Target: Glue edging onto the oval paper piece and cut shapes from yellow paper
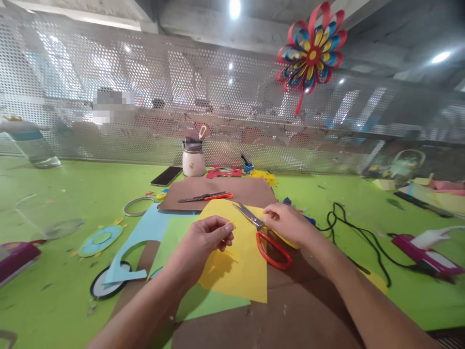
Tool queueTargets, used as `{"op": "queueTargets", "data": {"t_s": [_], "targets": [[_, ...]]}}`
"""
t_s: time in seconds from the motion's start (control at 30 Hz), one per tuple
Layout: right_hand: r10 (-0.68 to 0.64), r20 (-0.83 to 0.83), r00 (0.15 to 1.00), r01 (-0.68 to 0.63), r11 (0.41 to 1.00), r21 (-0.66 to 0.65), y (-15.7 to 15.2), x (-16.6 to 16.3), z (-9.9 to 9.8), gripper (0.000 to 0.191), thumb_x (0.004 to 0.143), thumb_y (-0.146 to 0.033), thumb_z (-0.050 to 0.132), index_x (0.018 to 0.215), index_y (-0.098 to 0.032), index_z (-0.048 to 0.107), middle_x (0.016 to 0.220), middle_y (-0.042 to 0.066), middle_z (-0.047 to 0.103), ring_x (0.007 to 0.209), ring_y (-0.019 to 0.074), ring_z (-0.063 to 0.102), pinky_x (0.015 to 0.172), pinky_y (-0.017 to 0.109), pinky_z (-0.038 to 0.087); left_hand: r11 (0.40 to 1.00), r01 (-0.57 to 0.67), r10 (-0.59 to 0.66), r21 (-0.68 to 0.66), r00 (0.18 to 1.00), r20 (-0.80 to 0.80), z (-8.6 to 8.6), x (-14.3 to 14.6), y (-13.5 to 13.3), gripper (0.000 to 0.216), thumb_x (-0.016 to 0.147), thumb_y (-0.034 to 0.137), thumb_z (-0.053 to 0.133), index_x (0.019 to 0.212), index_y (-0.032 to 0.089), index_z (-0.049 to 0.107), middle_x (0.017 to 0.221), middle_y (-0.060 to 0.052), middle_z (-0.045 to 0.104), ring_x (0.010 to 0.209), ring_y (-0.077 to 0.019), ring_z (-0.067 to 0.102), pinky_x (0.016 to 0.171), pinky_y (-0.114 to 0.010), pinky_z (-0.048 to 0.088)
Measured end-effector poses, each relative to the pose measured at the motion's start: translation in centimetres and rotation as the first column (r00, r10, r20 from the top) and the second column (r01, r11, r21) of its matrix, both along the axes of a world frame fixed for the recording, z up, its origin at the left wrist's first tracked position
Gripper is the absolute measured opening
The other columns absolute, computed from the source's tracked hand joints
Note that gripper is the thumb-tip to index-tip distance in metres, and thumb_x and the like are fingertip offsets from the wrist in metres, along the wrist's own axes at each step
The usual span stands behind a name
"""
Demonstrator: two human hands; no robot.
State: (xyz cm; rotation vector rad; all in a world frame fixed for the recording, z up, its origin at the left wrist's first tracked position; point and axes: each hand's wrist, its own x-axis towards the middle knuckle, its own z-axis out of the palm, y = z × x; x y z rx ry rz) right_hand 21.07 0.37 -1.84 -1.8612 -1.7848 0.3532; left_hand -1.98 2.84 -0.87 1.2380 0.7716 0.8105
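Note:
My left hand (210,235) is closed in a pinch on a tiny scrap of yellow paper (233,224), above a yellow paper sheet (250,276). Red-handled scissors (274,252) lie on that sheet, their blades pointing away and to the left. Just right of the blades, my right hand (286,220) has its fingers curled together; what they hold, if anything, is hidden. A yellow strip shows under its palm. Beneath the yellow sheet lie a green sheet (218,308), a blue sheet with a round cut-out (143,232) and brown cardboard (283,310).
Beyond my hands, a craft knife (218,196) lies on brown card (250,189). Behind it stand a phone (166,176) and a white jar (193,157). Tape rings sit left; black cable (341,218) and a power strip (425,252) lie right. A paper flower (313,55) hangs above.

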Motion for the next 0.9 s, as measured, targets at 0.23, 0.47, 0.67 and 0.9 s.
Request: {"op": "queueTargets", "data": {"t_s": [0.23, 0.47, 0.67, 0.9], "targets": [[0.096, 0.324, 0.941, -0.04, 0.984, -0.176, -1.1, 0.4, -1.5, 0.026, 0.07, -0.023, 0.061, 0.096, -0.023, 0.063, 0.098, 0.01, 0.066, 0.094, 0.029, 0.058, 0.072, 0.032, 0.037, 0.997, -0.077, 0.074, 0.018, 0.99, 0.118, 0.1, -0.5, 0.1, 0.019, 0.073, 0.03, 0.071, 0.069, 0.014, 0.062, 0.062, 0.0, 0.058, 0.06, -0.0108, 0.049, 0.057, -0.024, 0.035], [0.099, 0.359, 0.928, -0.028, 0.98, -0.197, -0.9, 0.0, -2.8, 0.061, 0.064, -0.016, 0.058, 0.124, -0.023, 0.051, 0.111, 0.013, 0.059, 0.099, 0.0295, 0.057, 0.075, 0.032, 0.039, 0.995, -0.097, 0.093, 0.021, 0.985, 0.142, 0.6, -0.7, -0.2, 0.018, 0.075, 0.03, 0.069, 0.069, 0.014, 0.062, 0.064, 0.0, 0.057, 0.063, -0.012, 0.05, 0.06, -0.026, 0.037], [-0.015, 0.277, 0.961, 0.064, 0.984, -0.169, -0.7, 0.4, -3.7, 0.043, 0.069, -0.018, 0.055, 0.112, -0.022, 0.058, 0.098, 0.01, 0.061, 0.094, 0.0276, 0.059, 0.077, 0.033, 0.042, 0.996, -0.075, 0.067, 0.051, 0.987, 0.147, 0.6, -0.9, -0.5, 0.019, 0.079, 0.032, 0.066, 0.069, 0.016, 0.063, 0.066, 0.0, 0.057, 0.064, -0.0126, 0.048, 0.063, -0.026, 0.037], [-0.114, 0.173, 0.978, 0.128, 0.989, -0.075, -0.9, 0.3, -3.7, 0.034, 0.079, -0.018, 0.05, 0.111, -0.021, 0.06, 0.096, 0.01, 0.062, 0.09, 0.0267, 0.062, 0.078, 0.036, 0.046, 0.991, -0.13, 0.125, 0.03, 0.982, 0.144, 1.0, -0.9, -0.6, 0.02, 0.08, 0.03, 0.064, 0.067, 0.016, 0.061, 0.066, 0.0, 0.057, 0.066, -0.0128, 0.048, 0.066, -0.028, 0.037]]}}
